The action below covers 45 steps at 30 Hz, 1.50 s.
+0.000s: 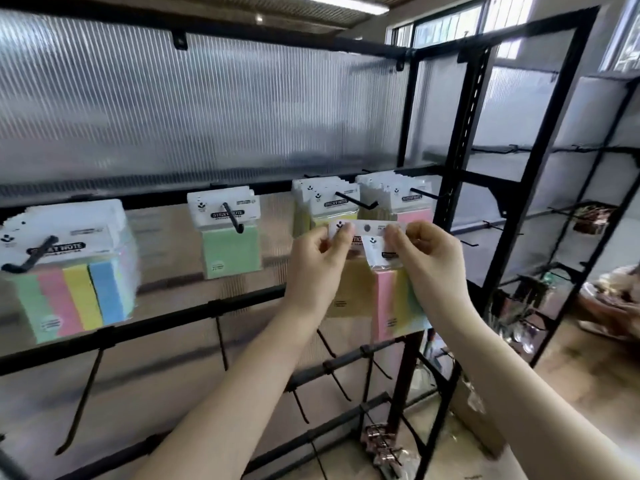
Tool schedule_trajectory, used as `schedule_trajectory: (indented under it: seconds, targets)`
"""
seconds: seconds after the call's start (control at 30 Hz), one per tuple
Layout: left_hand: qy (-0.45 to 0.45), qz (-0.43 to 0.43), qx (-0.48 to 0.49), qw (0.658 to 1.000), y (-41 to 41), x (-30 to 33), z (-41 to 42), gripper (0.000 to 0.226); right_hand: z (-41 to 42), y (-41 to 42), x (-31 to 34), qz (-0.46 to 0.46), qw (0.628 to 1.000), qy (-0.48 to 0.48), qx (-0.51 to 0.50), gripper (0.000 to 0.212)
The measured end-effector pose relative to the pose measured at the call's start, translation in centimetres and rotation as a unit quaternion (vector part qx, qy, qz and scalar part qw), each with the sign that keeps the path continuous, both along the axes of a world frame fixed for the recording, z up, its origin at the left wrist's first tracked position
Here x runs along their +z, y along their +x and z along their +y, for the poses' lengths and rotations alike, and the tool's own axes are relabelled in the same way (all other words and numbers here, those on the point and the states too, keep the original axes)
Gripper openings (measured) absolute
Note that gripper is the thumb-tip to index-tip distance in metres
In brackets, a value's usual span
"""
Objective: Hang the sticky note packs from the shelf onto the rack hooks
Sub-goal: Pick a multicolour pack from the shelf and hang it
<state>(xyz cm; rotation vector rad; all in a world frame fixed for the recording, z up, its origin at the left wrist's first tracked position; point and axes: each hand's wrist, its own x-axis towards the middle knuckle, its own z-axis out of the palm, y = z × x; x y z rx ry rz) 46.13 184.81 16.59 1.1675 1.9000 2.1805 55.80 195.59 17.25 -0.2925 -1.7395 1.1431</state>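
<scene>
Both my hands hold sticky note packs up in front of the black rack. My left hand (317,259) pinches the white header card of a tan pack (349,289). My right hand (427,254) pinches the header of a pink and yellow pack (389,299), which overlaps the tan one. Just above them a black hook (356,201) carries yellow packs (325,204), and the hook to its right (424,194) carries pink packs (401,199). A green pack (230,233) hangs further left, and multicolour packs (69,268) hang at the far left.
Several bare black hooks (221,342) stick out from the lower rails (242,301). A second black rack (540,209) stands to the right with small items on its shelves. A ribbed translucent panel backs the rack.
</scene>
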Motion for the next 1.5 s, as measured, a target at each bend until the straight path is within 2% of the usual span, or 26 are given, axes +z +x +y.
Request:
schedule_trajectory:
  seconds: [0.1,0.2,0.33,0.47,0.53,0.7,0.8,0.97,1.27,1.5]
  targets:
    - [0.019,0.025,0.007,0.999,-0.6,1.1,1.7,0.053,1.7,-1.1,0.6,0.021,0.999,0.020,-0.025,0.026]
    - [0.019,0.030,0.013,0.999,-1.6,1.7,3.0,0.040,3.2,-2.3,0.9,0.023,0.998,0.034,-0.047,0.026]
    - [0.013,0.037,-0.001,0.999,-2.1,1.5,3.8,0.034,4.4,-3.2,0.7,0.024,0.999,0.028,-0.037,0.027]
    - [0.035,0.060,-0.013,0.997,-2.7,1.5,4.3,0.045,5.2,-3.8,0.8,0.031,0.999,0.032,-0.023,0.028]
    - [0.045,0.075,-0.011,0.996,-3.0,1.2,4.6,0.039,5.4,-4.2,0.7,0.025,0.999,0.036,-0.017,0.026]
    - [0.043,0.130,0.087,0.987,-3.9,0.0,4.9,0.014,5.8,-5.8,0.0,-0.004,0.999,0.045,-0.006,0.013]
    - [0.050,0.140,0.173,0.974,-5.1,-0.7,5.2,0.021,6.1,-7.1,-0.1,-0.017,0.998,0.050,-0.037,0.018]
    - [0.034,0.118,0.236,0.964,-6.5,-1.3,5.7,0.022,6.7,-8.7,-0.5,-0.092,0.988,0.074,-0.097,0.033]
    - [-0.018,0.128,0.321,0.938,-7.4,-1.4,6.5,0.011,6.9,-10.9,-0.6,-0.168,0.971,0.142,-0.094,0.016]
    - [-0.026,0.082,0.377,0.922,-7.4,-1.4,7.4,0.012,7.0,-10.4,-0.2,-0.171,0.962,0.207,-0.051,0.021]
